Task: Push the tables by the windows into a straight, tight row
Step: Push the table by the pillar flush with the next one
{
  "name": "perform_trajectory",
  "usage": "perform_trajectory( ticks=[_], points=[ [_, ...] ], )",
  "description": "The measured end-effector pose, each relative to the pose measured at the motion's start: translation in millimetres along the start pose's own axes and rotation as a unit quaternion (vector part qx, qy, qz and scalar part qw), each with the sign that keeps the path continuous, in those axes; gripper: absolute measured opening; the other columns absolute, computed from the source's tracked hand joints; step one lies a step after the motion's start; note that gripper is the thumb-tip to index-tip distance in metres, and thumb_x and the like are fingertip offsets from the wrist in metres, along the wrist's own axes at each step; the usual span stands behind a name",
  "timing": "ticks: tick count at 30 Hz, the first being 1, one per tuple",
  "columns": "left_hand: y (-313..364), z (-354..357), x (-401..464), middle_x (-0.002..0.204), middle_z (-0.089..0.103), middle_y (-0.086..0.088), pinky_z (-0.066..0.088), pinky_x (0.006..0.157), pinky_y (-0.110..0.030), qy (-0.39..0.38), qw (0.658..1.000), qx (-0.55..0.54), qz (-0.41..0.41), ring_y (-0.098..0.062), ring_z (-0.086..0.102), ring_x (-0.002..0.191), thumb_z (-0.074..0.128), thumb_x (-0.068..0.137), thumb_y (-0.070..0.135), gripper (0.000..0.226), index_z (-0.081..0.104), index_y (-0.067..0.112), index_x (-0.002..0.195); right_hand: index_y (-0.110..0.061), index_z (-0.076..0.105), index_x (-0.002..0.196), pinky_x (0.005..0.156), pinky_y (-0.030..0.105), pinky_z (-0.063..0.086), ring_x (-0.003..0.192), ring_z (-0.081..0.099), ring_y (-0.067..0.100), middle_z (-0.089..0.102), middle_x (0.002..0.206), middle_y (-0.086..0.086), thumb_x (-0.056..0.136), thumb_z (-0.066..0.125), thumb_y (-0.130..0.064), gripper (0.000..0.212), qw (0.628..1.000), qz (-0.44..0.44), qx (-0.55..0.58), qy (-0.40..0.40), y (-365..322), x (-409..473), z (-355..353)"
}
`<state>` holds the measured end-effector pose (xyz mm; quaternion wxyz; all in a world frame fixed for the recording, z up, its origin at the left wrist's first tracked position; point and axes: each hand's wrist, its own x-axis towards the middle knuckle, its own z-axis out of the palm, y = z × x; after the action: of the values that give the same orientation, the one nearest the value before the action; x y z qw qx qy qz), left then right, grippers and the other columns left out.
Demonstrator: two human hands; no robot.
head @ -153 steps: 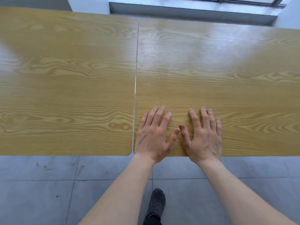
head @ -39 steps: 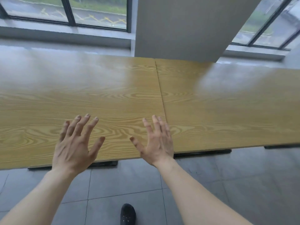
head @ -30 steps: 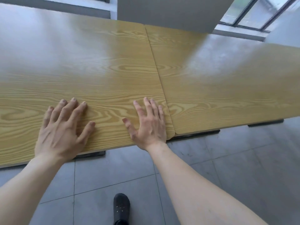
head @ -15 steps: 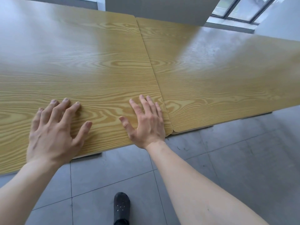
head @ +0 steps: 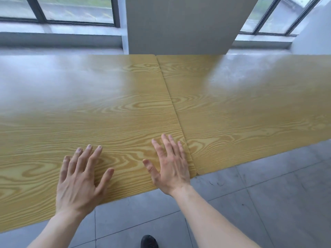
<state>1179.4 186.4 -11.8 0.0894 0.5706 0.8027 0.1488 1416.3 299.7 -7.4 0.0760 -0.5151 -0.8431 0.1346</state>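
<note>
Two wood-grain tables stand side by side below the windows. The left table (head: 86, 108) and the right table (head: 250, 108) meet along a thin seam, and their near edges line up at the front corner. My left hand (head: 80, 181) lies flat, fingers spread, on the left table near its front edge. My right hand (head: 172, 163) rests flat on the same table, right beside the seam at the front right corner. Neither hand holds anything.
A grey pillar (head: 179, 24) rises behind the seam, with windows (head: 71, 8) on both sides of it. A white wall (head: 315, 33) stands at the far right. Grey floor tiles (head: 268, 194) lie in front, with my dark shoe (head: 148, 241) at the bottom.
The view has tilted up, so the pillar and windows show again. The near edges of the two tables now line up at the seam. Both hands stay flat on the left table.
</note>
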Motion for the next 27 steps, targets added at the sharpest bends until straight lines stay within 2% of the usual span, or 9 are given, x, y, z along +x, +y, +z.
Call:
perform_trajectory(
  ticks=[5, 9, 18, 24, 27],
  points=[
    [2.8, -42.8, 40.9, 0.161, 0.042, -0.003, 0.013, 0.127, -0.047, 0.021, 1.000, -0.010, -0.020, -0.024, 0.028, 0.154, 0.030, 0.092, 0.072, 0.076, 0.041, 0.030, 0.154, -0.032, 0.023, 0.164, 0.130, 0.042, 0.000, 0.161, 0.005, 0.022, 0.016, 0.174, 0.007, 0.098, 0.013, -0.079, 0.082, 1.000, -0.006, 0.004, -0.029, -5.8, 40.2, -45.8],
    [-4.2, -89.4, 91.7, 0.160, 0.043, -0.002, 0.015, 0.127, -0.046, 0.043, 0.998, -0.025, -0.029, -0.022, 0.031, 0.153, 0.029, 0.092, 0.073, 0.076, 0.039, 0.032, 0.155, -0.033, 0.022, 0.164, 0.130, 0.040, 0.001, 0.161, 0.006, 0.021, 0.016, 0.174, 0.006, 0.094, 0.007, -0.083, 0.088, 0.999, -0.008, 0.000, -0.034, -27.8, 88.1, -83.3],
    [-32.5, -177.9, 230.4, 0.159, 0.045, -0.002, 0.016, 0.127, -0.046, 0.076, 0.996, -0.039, -0.011, -0.024, 0.035, 0.150, 0.027, 0.094, 0.073, 0.074, 0.034, 0.033, 0.156, -0.034, 0.022, 0.164, 0.129, 0.040, 0.003, 0.160, 0.010, 0.023, 0.017, 0.174, 0.006, 0.097, 0.020, -0.080, 0.082, 1.000, -0.007, -0.019, -0.015, -89.2, 221.9, -152.7],
    [-37.2, -168.6, 320.7, 0.159, 0.044, -0.001, 0.015, 0.127, -0.045, 0.057, 0.998, -0.027, -0.005, -0.024, 0.035, 0.149, 0.021, 0.092, 0.077, 0.078, 0.038, 0.033, 0.154, -0.034, 0.022, 0.164, 0.128, 0.041, 0.003, 0.160, 0.010, 0.022, 0.016, 0.174, 0.005, 0.095, 0.018, -0.080, 0.083, 0.999, -0.004, -0.022, -0.031, -95.0, 308.3, -149.1],
    [-32.3, -143.1, 367.1, 0.160, 0.043, 0.000, 0.014, 0.128, -0.043, 0.037, 0.999, -0.022, -0.002, -0.021, 0.032, 0.151, 0.020, 0.091, 0.079, 0.080, 0.036, 0.034, 0.155, -0.031, 0.022, 0.165, 0.128, 0.040, 0.000, 0.161, 0.009, 0.022, 0.015, 0.174, 0.007, 0.086, 0.004, -0.084, 0.096, 0.999, -0.009, -0.020, -0.049, -86.3, 357.2, -131.5]
  ],
)
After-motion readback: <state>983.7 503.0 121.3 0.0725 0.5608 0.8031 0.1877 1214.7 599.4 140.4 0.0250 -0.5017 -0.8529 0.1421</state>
